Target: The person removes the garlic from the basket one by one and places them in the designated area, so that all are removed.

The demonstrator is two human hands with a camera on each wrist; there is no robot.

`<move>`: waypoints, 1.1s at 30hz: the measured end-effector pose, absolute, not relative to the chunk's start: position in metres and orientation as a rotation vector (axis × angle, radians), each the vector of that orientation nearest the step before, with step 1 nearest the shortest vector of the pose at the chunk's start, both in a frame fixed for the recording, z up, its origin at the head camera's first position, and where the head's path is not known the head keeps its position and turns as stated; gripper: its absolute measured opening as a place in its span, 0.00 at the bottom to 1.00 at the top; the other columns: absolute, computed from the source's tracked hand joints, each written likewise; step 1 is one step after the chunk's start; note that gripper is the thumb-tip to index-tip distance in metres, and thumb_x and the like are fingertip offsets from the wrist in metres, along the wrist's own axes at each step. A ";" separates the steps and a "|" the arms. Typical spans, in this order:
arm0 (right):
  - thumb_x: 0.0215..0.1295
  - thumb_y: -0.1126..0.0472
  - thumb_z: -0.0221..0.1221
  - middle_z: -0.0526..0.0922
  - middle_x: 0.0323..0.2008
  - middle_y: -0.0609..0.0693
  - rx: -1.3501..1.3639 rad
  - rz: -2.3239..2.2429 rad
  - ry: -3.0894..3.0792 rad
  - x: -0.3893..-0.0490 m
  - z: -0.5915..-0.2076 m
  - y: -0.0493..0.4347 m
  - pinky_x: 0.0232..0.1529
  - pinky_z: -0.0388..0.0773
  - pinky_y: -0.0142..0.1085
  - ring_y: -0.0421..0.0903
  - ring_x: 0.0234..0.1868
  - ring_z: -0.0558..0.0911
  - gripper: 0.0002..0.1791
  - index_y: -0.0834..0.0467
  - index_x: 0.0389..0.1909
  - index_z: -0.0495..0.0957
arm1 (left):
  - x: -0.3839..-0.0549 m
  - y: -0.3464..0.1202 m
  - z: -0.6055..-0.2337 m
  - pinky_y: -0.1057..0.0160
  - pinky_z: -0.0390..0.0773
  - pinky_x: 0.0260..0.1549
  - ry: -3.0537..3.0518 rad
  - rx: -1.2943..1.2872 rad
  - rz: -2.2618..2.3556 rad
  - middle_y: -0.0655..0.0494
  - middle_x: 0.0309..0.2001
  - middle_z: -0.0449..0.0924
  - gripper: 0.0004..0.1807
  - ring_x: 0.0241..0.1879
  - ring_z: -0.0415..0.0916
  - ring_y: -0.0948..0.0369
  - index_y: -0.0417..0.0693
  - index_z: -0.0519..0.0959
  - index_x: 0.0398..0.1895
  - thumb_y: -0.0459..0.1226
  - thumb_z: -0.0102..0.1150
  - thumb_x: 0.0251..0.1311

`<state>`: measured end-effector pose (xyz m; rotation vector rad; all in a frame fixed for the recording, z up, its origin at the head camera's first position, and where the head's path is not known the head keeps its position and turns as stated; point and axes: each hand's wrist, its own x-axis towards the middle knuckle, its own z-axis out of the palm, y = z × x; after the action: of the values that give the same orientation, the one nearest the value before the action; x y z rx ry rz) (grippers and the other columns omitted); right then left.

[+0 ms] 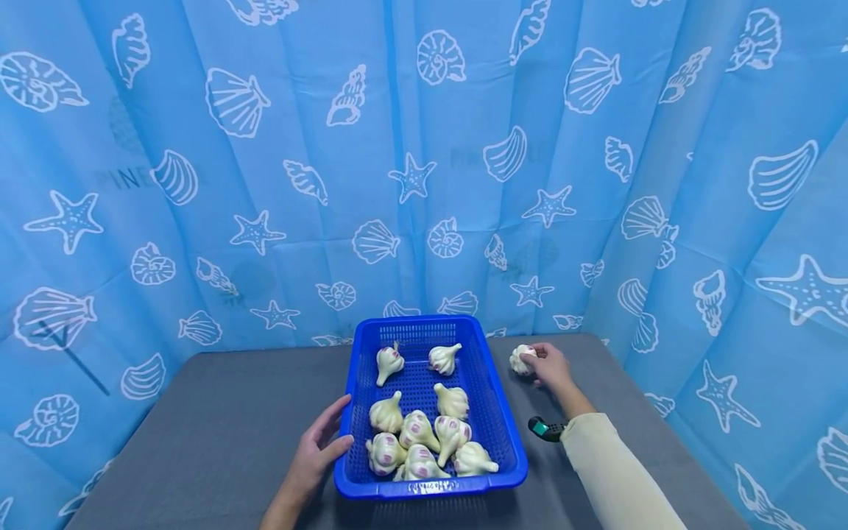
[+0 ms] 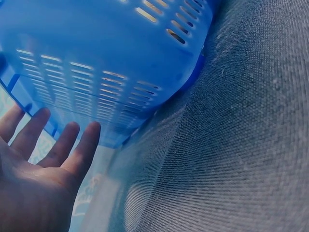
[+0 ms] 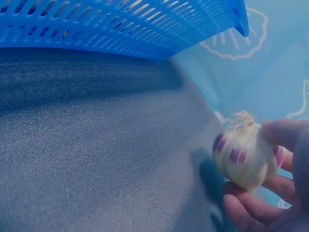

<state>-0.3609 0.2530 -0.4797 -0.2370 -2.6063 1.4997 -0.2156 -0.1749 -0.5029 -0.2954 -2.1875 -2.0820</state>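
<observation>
To the right of the blue basket (image 1: 514, 442), my right hand (image 1: 555, 370) grips a white garlic bulb (image 1: 523, 360) with purple patches. The right wrist view shows the thumb on one side of this bulb (image 3: 246, 154) and fingers beneath it, roots up and close over the table. My left hand (image 1: 318, 449) rests at the basket's left side, thumb by the rim. Its fingers (image 2: 86, 147) look spread and fairly straight against the perforated wall in the left wrist view. Several garlic bulbs (image 1: 453, 434) lie in the basket, most bunched at the near end, two at the far end.
A grey cloth covers the table (image 1: 252, 427) under the basket. Behind and at the sides hangs a blue curtain (image 1: 411, 243) with white shell prints. A black strap with a green-faced device (image 1: 546, 428) is at the right wrist.
</observation>
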 end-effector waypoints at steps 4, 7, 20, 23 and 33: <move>0.67 0.58 0.59 0.73 0.56 0.70 -0.274 1.555 -2.601 -0.361 -0.482 0.250 0.28 0.82 0.38 0.58 0.42 0.80 0.25 0.70 0.58 0.68 | -0.215 -0.175 -0.504 0.37 0.64 0.59 -2.185 -0.305 -2.078 0.45 0.69 0.64 0.30 0.65 0.62 0.40 0.51 0.66 0.70 0.35 0.58 0.64; 0.68 0.59 0.58 0.72 0.57 0.73 -0.299 1.632 -2.579 -0.362 -0.484 0.248 0.31 0.82 0.37 0.57 0.39 0.82 0.26 0.71 0.60 0.66 | -0.216 -0.176 -0.504 0.37 0.64 0.59 -2.187 -0.306 -2.080 0.45 0.69 0.64 0.30 0.65 0.62 0.40 0.52 0.66 0.70 0.35 0.58 0.64; 0.69 0.63 0.56 0.65 0.61 0.71 -0.355 2.059 -2.357 -0.367 -0.487 0.246 0.47 0.80 0.37 0.59 0.52 0.78 0.32 0.73 0.68 0.56 | -0.215 -0.176 -0.505 0.37 0.64 0.59 -2.178 -0.320 -2.075 0.45 0.69 0.64 0.30 0.65 0.63 0.40 0.51 0.66 0.70 0.35 0.58 0.64; 0.70 0.62 0.56 0.62 0.64 0.71 -0.333 2.120 -2.336 -0.367 -0.486 0.244 0.52 0.78 0.39 0.61 0.58 0.74 0.34 0.73 0.69 0.53 | -0.215 -0.176 -0.505 0.37 0.63 0.59 -2.184 -0.318 -2.070 0.45 0.69 0.64 0.30 0.65 0.62 0.40 0.52 0.66 0.70 0.36 0.57 0.64; 0.71 0.64 0.53 0.59 0.67 0.71 -0.303 2.120 -2.369 -0.366 -0.485 0.245 0.54 0.76 0.44 0.64 0.61 0.71 0.35 0.70 0.72 0.49 | -0.215 -0.175 -0.503 0.37 0.65 0.58 -2.194 -0.307 -2.071 0.45 0.69 0.63 0.29 0.65 0.62 0.40 0.53 0.66 0.70 0.37 0.57 0.65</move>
<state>-0.3661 0.2452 -0.4846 -0.3027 -2.3694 2.1200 -0.2148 -0.1753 -0.5030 -0.3073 -2.1941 -2.0705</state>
